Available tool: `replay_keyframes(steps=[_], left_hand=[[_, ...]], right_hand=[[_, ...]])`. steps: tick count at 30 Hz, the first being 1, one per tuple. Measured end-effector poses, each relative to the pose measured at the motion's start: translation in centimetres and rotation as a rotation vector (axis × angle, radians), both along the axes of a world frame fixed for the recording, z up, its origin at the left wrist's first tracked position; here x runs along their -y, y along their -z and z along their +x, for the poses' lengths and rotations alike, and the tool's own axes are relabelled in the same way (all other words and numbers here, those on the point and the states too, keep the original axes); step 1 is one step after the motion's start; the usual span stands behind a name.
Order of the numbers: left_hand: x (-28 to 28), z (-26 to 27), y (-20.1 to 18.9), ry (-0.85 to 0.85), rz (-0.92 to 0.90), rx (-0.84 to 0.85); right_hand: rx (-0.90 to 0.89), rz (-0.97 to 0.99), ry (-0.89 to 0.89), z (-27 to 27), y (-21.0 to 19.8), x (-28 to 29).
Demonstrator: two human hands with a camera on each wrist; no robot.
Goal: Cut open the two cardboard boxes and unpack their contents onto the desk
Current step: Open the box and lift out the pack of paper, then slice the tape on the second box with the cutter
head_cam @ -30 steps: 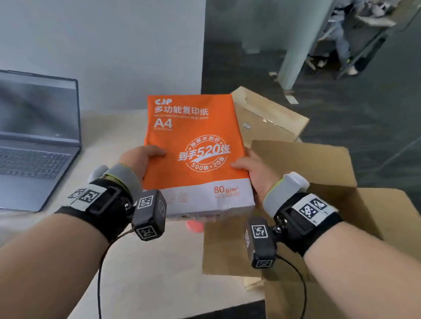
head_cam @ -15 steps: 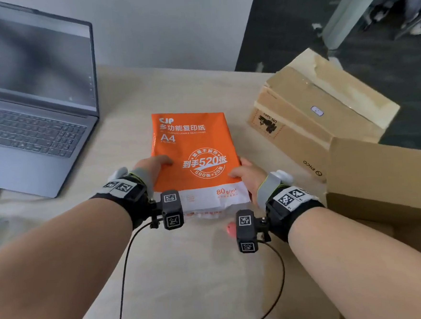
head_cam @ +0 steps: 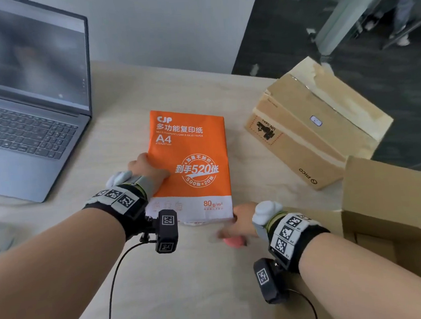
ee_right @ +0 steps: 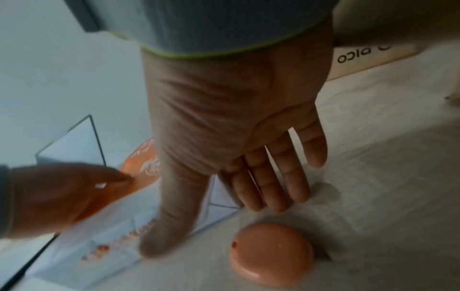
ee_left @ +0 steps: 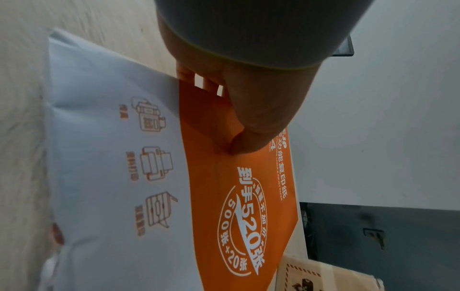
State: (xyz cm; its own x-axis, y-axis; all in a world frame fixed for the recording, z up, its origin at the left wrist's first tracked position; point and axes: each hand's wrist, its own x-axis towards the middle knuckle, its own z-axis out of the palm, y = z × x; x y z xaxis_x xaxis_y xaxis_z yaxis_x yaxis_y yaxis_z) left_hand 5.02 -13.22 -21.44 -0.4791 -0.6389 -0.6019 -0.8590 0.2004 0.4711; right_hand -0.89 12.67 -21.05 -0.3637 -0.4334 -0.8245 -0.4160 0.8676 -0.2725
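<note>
An orange and white pack of A4 copy paper (head_cam: 190, 158) lies flat on the desk (head_cam: 188, 285). My left hand (head_cam: 146, 167) grips its left edge; the left wrist view shows the thumb (ee_left: 248, 141) on the orange face and the fingers under the edge. My right hand (head_cam: 237, 223) is off the pack at its near right corner. Its fingers (ee_right: 276, 187) are straight above the desk beside a round pink object (ee_right: 271, 254). A taped brown box (head_cam: 312, 129) stands behind on the right. An open cardboard box (head_cam: 394, 196) stands at the right edge.
An open grey laptop (head_cam: 27, 117) stands at the back left of the desk. The white wall runs behind the desk, and dark floor lies beyond its right side. Cables hang from both wrist cameras.
Both hands lowered the paper pack from the air onto the desk. My right hand then let go and drew back to the near corner by the pink object.
</note>
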Motion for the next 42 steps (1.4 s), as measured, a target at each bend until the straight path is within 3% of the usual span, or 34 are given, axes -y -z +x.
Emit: replay_keyframes(steps=[3, 5, 8, 12, 15, 20, 22, 25, 28, 31, 34, 38, 42], left_hand=[[-0.8, 0.3, -0.3, 0.025, -0.112, -0.026], [-1.5, 0.4, -0.8, 0.040, -0.192, -0.078], [-2.7, 0.5, -1.9, 0.085, -0.246, -0.161], [-4.7, 0.3, -4.0, 0.245, -0.300, -0.255], [-7.0, -0.5, -5.7, 0.364, -0.209, -0.407], [-14.1, -3.2, -10.6, 0.558, -0.032, -0.646], [-17.4, -3.6, -12.1, 0.669, -0.017, -0.704], [-22.5, -3.2, -13.8, 0.838, 0.016, -0.729], [-29.5, -1.9, -15.4, 1.071, 0.021, -0.673], [-34.4, 0.6, -14.8, 1.285, -0.022, -0.602], [-40.6, 3.5, -13.7, 1.539, -0.078, -0.468], [-46.5, 6.3, -11.1, 1.851, -0.294, -0.136], [-48.9, 7.9, -8.7, 1.810, -0.363, -0.039]], right_hand=[[-0.136, 0.136, -0.176, 0.7, 1.0, -0.5], [-0.225, 0.107, -0.181, 1.4, 1.5, -1.2], [-0.140, 0.101, -0.185, 2.6, 1.3, -1.5], [-0.059, 0.050, -0.319, 4.2, -2.2, -0.3], [-0.099, -0.250, -0.156, 5.3, -6.5, -1.0], [-0.097, -0.773, 0.362, 5.2, -14.6, -7.4], [-0.131, -0.866, 0.501, 5.0, -16.1, -11.1], [-0.282, -0.855, 0.711, 4.8, -16.4, -16.8], [-0.549, -0.708, 0.840, 5.9, -16.3, -24.3], [-0.668, -0.605, 0.899, 7.1, -14.7, -29.2], [-0.679, -0.549, 0.966, 8.9, -12.8, -34.8], [-0.620, -0.499, 0.897, 11.6, -10.8, -40.0], [-0.576, -0.423, 0.683, 14.1, -10.4, -43.0]])
